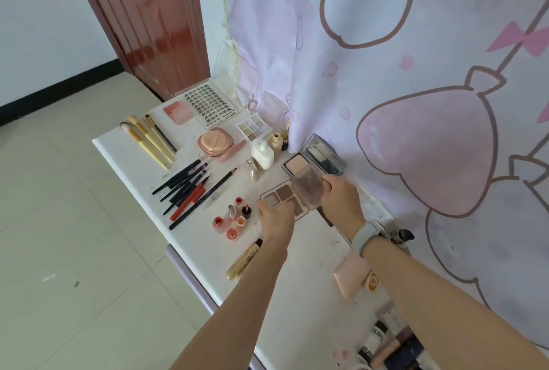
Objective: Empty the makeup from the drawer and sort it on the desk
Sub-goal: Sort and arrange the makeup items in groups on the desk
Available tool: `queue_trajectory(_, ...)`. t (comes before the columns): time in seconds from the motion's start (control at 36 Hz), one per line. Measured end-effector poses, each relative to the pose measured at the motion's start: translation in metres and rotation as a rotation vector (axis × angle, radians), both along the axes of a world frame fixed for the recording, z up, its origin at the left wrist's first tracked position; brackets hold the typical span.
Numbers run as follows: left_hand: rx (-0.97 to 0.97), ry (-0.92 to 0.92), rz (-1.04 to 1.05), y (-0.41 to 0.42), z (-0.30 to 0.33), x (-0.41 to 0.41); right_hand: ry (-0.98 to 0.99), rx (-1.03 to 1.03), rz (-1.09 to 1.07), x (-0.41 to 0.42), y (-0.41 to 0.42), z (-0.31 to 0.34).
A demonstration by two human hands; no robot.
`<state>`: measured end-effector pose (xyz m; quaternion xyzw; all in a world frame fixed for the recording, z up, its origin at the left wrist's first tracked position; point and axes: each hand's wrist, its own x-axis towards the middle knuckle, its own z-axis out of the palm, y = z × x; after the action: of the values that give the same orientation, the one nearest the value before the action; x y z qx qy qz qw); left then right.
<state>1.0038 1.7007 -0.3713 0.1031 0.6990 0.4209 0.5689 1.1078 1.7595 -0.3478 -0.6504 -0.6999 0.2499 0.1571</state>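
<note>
A: What is held at the centre of the view?

B: A brown eyeshadow palette (285,195) is held low over the white counter (300,254). Its near-left edge is gripped by the left hand (274,218), fingers curled around it. The clear hinged lid (307,187) is pinched by the right hand (341,199), so both grips are closed on the palette.

A: What is laid out around it?

B: At twelve o'clock from the palette an open silver powder compact (312,159) is seen. At nine o'clock a cluster of small lip-tint bottles (234,218) is stood upright. At ten o'clock dark pencils and a red one (190,188) are fanned together, and beyond them yellow-handled brushes (151,139) are lined up. Further back, a lash tray (208,104), a pink cushion compact (215,141) and a small nine-pan palette (252,127) are placed. A gold-handled brush (243,261) is laid at seven o'clock.
</note>
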Motion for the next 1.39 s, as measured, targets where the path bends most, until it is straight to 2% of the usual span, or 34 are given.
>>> queue_trajectory(0.39, 0.023, 0.324, -0.215, 0.011, -0.002, -0.001, 0.122, -0.096, -0.054, -0.002, 0.003, -0.012)
queue_trajectory(0.5, 0.115, 0.483, -0.222, 0.004, -0.005, 0.002, 0.184, -0.146, -0.110, 0.000, -0.008, -0.017)
queue_trajectory(0.67, 0.253, 0.577, -0.294, -0.023, 0.005, 0.004, 0.484, -0.326, -0.328, -0.002, -0.032, -0.018)
queue_trajectory(0.86, 0.348, 0.699, -0.272, -0.058, -0.003, -0.011, 0.981, -0.553, -0.672, -0.012, -0.054, -0.023)
queue_trajectory(1.0, 0.387, 0.827, -0.329, -0.074, -0.010, -0.019, 1.145, -0.625, -0.715, -0.024, -0.054, -0.024)
queue_trajectory(1.11, 0.398, 0.871, -0.410, -0.086, -0.012, -0.020, 1.126, -0.636, -0.683, -0.032, -0.053, -0.023)
queue_trajectory(1.28, 0.456, 0.979, -0.562, -0.107, -0.019, -0.011, 0.930, -0.583, -0.667, -0.019, -0.059, -0.018)
queue_trajectory(1.39, 0.437, 0.923, -0.706, -0.123, -0.026, -0.002, 0.841, -0.512, -0.592, 0.007, -0.085, -0.004)
